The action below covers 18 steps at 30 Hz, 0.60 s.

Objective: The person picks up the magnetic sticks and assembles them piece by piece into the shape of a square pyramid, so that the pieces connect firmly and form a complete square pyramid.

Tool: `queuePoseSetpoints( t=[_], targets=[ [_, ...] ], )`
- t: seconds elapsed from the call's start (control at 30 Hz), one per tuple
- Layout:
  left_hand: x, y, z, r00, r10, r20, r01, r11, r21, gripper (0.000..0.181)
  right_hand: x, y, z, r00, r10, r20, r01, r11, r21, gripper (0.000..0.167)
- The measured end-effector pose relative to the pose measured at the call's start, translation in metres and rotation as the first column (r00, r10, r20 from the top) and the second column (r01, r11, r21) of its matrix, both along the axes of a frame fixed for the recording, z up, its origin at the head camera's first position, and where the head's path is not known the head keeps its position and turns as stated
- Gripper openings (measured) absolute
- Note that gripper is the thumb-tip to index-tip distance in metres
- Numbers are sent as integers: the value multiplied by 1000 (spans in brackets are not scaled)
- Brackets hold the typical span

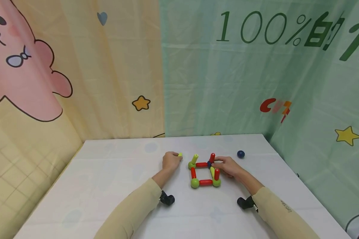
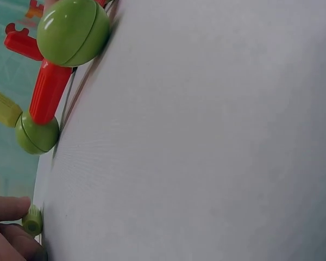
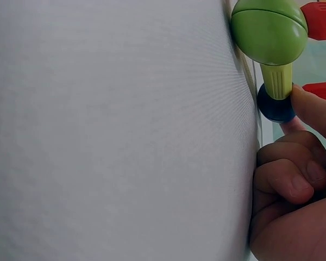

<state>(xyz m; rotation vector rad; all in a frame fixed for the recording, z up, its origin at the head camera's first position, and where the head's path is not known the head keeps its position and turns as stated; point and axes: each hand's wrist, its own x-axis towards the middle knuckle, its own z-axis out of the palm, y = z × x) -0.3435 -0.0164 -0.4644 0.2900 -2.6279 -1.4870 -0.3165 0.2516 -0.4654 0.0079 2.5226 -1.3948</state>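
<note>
A square frame of toy building rods and balls stands on the table right of centre. Its corners are a front-left green ball point(image 1: 195, 183), a front-right green ball point(image 1: 216, 182), a back-left green ball point(image 1: 191, 165) and a dark blue ball point(image 3: 273, 109) at back right. Red rods point(image 1: 205, 182) form three sides, a yellow-green rod point(image 3: 277, 81) the right one. Upright rods rise from three corners; the front-left ball has none. My right hand point(image 1: 229, 167) pinches the dark blue ball between thumb and index finger. Left of the frame, my left hand point(image 1: 171, 161) pinches a short yellow-green rod point(image 2: 32, 221).
A loose dark blue ball point(image 1: 240, 154) lies behind my right hand. The white-covered table point(image 1: 113, 186) reaches back to printed curtains point(image 1: 122, 66). Black wrist-camera mounts point(image 1: 167, 199) hang below both sleeves.
</note>
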Motion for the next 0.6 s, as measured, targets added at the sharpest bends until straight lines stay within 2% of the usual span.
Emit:
queuePoseSetpoints(
  t=[0.3,0.6],
  targets=[
    [-1,-2,0,998,-54,24,55,997,-50,16,0,0,0,1000,1,-5,-1,1000,-4,49],
    [1,-5,0,995,-94,28,96,994,-57,14,-1,0,-2,1000,-2,-7,2,1000,3,48]
  ],
)
